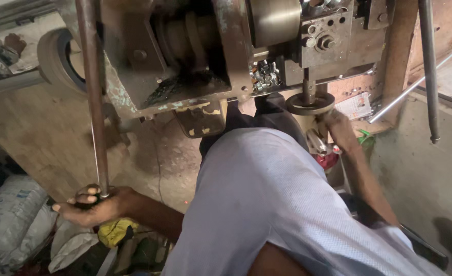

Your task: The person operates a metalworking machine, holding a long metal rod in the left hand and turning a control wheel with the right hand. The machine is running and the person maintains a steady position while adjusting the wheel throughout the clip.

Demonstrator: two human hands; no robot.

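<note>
Left hand (90,205) closed round lower end of long rusty steel lever rod (94,97). Right hand (337,128) under dark round metal die disc (310,103) of worn grey-green press machine (195,51); grip unclear.

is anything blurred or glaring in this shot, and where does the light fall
Head view: the right hand under the round dark metal disc is smeared by motion blur; the left hand, gripping the long rusty metal rod, is sharper; the shiny steel cylinder shows soft glare; the lower left corner lies in shadow.

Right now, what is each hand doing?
Left hand: closed around the long rusty metal lever rod.
Right hand: under the round metal die; grip unclear.
</note>
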